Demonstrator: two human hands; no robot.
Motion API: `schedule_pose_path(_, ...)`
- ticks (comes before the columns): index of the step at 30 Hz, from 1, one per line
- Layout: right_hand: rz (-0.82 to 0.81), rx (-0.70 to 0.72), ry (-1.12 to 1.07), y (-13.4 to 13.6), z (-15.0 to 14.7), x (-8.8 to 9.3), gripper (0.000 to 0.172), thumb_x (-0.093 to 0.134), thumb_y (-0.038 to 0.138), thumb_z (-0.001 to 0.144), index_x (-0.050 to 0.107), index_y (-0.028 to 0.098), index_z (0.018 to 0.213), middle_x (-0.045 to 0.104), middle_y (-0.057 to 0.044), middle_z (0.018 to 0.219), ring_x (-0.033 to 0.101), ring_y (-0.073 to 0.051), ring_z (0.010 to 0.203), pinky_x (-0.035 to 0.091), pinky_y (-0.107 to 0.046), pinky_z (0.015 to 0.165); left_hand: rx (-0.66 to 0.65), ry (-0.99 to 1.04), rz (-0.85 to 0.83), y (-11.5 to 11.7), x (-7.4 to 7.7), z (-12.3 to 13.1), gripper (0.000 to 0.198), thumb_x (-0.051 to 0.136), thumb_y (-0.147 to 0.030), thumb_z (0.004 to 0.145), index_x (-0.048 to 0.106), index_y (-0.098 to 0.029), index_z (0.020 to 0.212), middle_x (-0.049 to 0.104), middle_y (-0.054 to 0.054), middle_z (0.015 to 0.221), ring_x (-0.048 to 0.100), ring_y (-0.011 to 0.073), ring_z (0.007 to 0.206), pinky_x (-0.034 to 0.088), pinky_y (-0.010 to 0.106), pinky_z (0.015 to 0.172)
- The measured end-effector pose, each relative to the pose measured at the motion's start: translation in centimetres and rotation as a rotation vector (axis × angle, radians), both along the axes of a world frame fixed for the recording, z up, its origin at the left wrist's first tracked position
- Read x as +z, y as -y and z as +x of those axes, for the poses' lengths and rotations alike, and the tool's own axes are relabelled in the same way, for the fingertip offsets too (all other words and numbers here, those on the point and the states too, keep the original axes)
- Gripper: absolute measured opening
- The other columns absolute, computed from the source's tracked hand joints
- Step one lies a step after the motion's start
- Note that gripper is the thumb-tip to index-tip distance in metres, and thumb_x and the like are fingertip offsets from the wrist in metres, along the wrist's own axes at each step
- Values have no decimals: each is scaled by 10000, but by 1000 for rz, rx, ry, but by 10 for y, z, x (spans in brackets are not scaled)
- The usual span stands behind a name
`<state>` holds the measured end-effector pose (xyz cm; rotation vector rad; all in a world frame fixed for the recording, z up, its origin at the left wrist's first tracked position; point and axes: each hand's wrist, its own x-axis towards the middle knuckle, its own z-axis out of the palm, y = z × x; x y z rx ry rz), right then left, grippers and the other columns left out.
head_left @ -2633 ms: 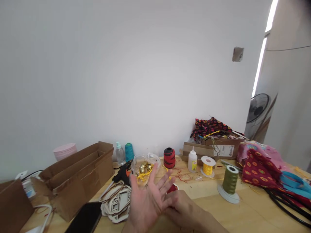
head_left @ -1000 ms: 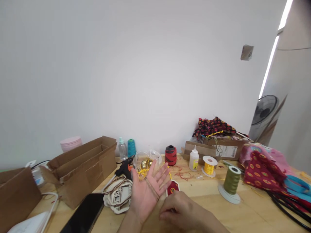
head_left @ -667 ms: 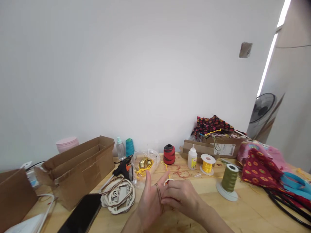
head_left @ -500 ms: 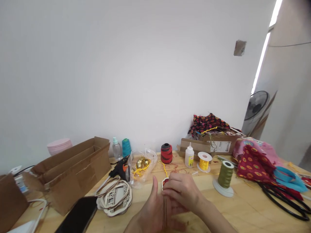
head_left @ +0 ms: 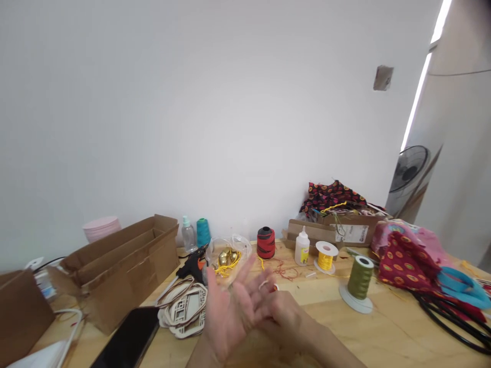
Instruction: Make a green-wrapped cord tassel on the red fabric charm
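Observation:
My left hand [head_left: 229, 314] is held palm up over the wooden table [head_left: 399, 340], fingers spread and open, blurred by motion. My right hand [head_left: 287, 321] lies just to its right, its curled fingers tucked against the left hand's fingers; I cannot make out what they pinch. A small white and red piece [head_left: 268, 285] shows at the left fingertips. Beyond the hands are a clear bag of gold bells and yellow cord [head_left: 227, 257] and a red and black thread spool [head_left: 266, 243].
A glue bottle [head_left: 302, 249], a yellow spool [head_left: 326, 257] and a green spool [head_left: 360, 280] stand to the right. Wooden cutouts [head_left: 184, 313], a glue gun [head_left: 193, 266], a phone [head_left: 128, 343] and an open cardboard box [head_left: 118, 271] lie left. Patterned fabric [head_left: 406, 261] and black cable [head_left: 452, 323] are at far right.
My left hand turned from edge-on back to palm up with fingers spread. My right hand dropped from on top of it to its right side. The brown thread seen round the palm no longer shows.

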<state>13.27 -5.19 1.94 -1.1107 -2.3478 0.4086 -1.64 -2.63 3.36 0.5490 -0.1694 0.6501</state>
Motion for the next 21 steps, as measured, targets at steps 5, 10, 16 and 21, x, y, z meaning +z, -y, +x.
schedule_pose_path(5,281,63,154,8,-2,3,183,467,234,813,604,188,701,612,9,640,508,-98,568,289,-215,486,267,21,-117,-27,-12,-8,863,295,-751,598,157,-292,1315,343,162,1335,279,296,1227,165,500,965)
schedule_pose_path(10,444,50,3,8,6,13,227,414,261,855,600,176,757,602,-11,686,518,-97,610,318,-199,511,265,-178,-162,-16,-12,4,799,302,-703,655,169,-272,1314,439,188,1251,431,282,1124,304,435,886)
schedule_pose_path(16,569,-65,-107,7,20,24,314,381,304,875,628,174,731,536,-11,588,469,-86,526,307,-195,479,-66,-347,-23,14,-12,23,867,59,-689,695,502,-66,1105,572,202,1045,499,287,1002,361,414,792)
schedule_pose_path(21,559,-87,-162,5,23,25,326,393,330,871,637,173,722,540,-11,590,472,-83,522,306,-193,475,-247,-516,41,20,-13,24,989,9,-744,624,528,-33,1075,551,210,1108,461,314,1064,307,433,862)
